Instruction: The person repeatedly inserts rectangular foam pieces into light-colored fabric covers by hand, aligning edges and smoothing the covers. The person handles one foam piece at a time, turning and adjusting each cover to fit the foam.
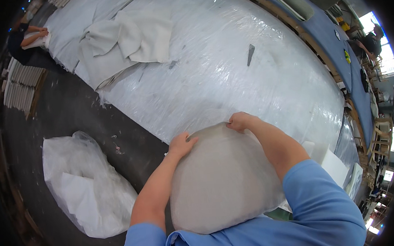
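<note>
A broad surface wrapped in shiny clear film spreads across the middle and far part of the view, its near left edge running slantwise; dark floor lies to the left of that edge; a long blue surface curves along the right side; a rounded grey cushion fills the space between the person's forearms, its far end overlapping the wrapped surface in view and its near end against the blue shirt; a crumpled, whitish translucent plastic bag lies on the floor to the left, well apart from the cushion; pale grey fabric, loosely folded, rests on the far left part of the wrapped surface; a co-worker in dark clothes stands at the upper left; of the person's two hands, the left hand grasps the cushion's upper left edge, thumb over the top face; the right hand is closed on the far edge, pinching it; a dark wedge-shaped piece lies on the wrapped surface, beyond the right hand.
</note>
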Available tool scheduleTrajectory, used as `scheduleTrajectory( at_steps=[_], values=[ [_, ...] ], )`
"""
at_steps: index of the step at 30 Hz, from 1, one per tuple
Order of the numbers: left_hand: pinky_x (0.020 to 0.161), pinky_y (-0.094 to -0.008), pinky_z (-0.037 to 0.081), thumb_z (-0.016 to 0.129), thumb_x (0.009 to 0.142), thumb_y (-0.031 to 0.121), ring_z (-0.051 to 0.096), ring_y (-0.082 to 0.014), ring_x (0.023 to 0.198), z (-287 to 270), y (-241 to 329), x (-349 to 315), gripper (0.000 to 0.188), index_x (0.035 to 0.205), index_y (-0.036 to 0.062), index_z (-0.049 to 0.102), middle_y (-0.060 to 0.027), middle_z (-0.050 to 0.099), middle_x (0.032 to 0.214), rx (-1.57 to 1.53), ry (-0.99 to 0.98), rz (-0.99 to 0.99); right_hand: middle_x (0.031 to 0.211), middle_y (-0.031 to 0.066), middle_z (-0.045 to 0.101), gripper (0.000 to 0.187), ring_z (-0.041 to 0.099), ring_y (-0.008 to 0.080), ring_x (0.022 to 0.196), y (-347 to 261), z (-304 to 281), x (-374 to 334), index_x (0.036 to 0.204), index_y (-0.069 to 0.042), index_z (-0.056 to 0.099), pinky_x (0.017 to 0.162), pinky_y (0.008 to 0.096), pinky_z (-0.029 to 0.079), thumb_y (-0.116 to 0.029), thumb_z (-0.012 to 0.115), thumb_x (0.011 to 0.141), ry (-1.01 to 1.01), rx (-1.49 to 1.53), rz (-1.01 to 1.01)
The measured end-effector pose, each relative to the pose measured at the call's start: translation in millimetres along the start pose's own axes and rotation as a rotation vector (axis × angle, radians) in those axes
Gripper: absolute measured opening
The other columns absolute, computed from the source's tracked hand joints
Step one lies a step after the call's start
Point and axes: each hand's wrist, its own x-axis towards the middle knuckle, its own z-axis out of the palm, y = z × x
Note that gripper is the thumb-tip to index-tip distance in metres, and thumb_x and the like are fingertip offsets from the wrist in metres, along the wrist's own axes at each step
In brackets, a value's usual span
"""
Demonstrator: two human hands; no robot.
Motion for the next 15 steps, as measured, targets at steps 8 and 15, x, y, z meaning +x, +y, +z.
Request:
scheduleTrajectory(
  at_steps=[8, 15],
  values=[
    [0.088, -0.0569, 0.052, 0.058, 0.094, 0.026, 0.068, -0.0452, 0.103, 24, -2, 3, 0.022, 0.106, 0.0093, 0.068, -0.0228, 0.072, 0.104, 0.151, 0.186, -0.045, 0.1, 0.0232, 0.073, 0.047, 0.068, 0.0424, 0.105, -7, 43, -3, 0.105, -0.005, 0.071, 0.093, 0.0511, 0.051, -0.044, 0.046, 0.108, 0.492, 0.133, 0.03],
    [0.081, -0.0588, 0.051, 0.053, 0.1, 0.034, 0.069, -0.047, 0.093, 29, -10, 24, 0.031, 0.098, 0.0052, 0.065, -0.0233, 0.072, 0.095, 0.21, 0.195, -0.062, 0.102, 0.0231, 0.073, 0.047, 0.068, 0.0418, 0.104, -7, 29, 17, 0.098, -0.005, 0.071, 0.091, 0.0529, 0.051, -0.044, 0.045, 0.107, 0.453, 0.18, 0.022]
  ],
)
